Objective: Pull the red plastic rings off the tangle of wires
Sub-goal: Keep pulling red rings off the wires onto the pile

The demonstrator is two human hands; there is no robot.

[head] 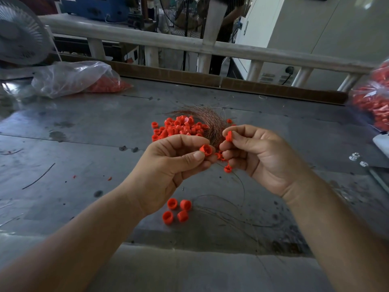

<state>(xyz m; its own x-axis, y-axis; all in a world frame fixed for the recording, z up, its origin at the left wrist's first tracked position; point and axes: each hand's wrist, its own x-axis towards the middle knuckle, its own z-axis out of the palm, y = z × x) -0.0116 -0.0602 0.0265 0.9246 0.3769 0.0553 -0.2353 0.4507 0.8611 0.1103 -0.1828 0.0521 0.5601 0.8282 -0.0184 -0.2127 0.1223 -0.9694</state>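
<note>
Well left of the tangle of wires, beyond it: clear bag. Against the tangle's left edge: pile of rings. Nearer than the tangle — four loose rings. Just in front of it: left hand pinching a red ring, right hand pinching a second red ring. Far right: another bag.

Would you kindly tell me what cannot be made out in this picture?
Head view:
Whether the ring in the left hand is free of the wires: its fingers hide that.
The bag of rings at the right: blurred, cut off by the edge.
The far pile, its near rings: hidden behind the left hand.
</note>
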